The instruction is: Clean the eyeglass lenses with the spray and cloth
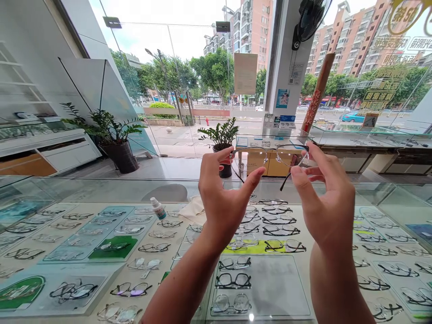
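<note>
A pair of eyeglasses with a thin dark frame is held up at eye height, lenses toward the window. My left hand pinches its left end between the fingers, thumb apart from the frame. At the right end, my right hand grips the frame with fingers and thumb near the hinge. One dark temple arm hangs down beside the right thumb. Beneath both hands lies a glass display counter with rows of spectacles, among them a black-framed pair.
A small white spray bottle stands on the counter, left of a beige cloth. Potted plants stand on the floor beyond, before the glass front. Another display case is by the window. A wall fan hangs upper right.
</note>
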Demonstrator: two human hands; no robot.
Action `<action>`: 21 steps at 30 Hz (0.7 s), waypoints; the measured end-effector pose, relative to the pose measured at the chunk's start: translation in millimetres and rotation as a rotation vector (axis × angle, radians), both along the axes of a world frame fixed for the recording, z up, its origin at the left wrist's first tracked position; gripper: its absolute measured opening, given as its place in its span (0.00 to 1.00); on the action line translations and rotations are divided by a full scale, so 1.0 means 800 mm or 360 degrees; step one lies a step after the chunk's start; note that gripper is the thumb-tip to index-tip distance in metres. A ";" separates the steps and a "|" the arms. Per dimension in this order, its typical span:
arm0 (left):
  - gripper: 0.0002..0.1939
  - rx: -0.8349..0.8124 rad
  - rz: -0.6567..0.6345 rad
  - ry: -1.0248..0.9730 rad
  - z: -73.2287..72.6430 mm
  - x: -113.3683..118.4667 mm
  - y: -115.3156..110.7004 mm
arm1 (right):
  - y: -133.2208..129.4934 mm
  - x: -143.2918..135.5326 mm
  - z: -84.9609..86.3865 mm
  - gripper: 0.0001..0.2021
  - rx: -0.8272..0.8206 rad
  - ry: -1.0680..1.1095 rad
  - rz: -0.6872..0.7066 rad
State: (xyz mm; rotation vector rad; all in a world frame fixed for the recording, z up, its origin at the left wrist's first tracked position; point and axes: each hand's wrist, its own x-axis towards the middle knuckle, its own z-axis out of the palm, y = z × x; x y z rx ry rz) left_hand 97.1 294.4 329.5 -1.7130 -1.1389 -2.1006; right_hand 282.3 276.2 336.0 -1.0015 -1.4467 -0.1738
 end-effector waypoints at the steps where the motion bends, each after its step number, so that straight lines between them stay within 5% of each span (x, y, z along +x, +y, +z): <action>1: 0.28 0.0012 0.0005 0.0005 0.000 0.000 0.000 | 0.001 0.000 0.000 0.26 -0.0005 -0.0001 0.0010; 21: 0.29 0.0079 0.0036 0.0037 0.001 -0.002 -0.002 | 0.003 -0.004 -0.003 0.26 -0.0089 0.0021 0.0070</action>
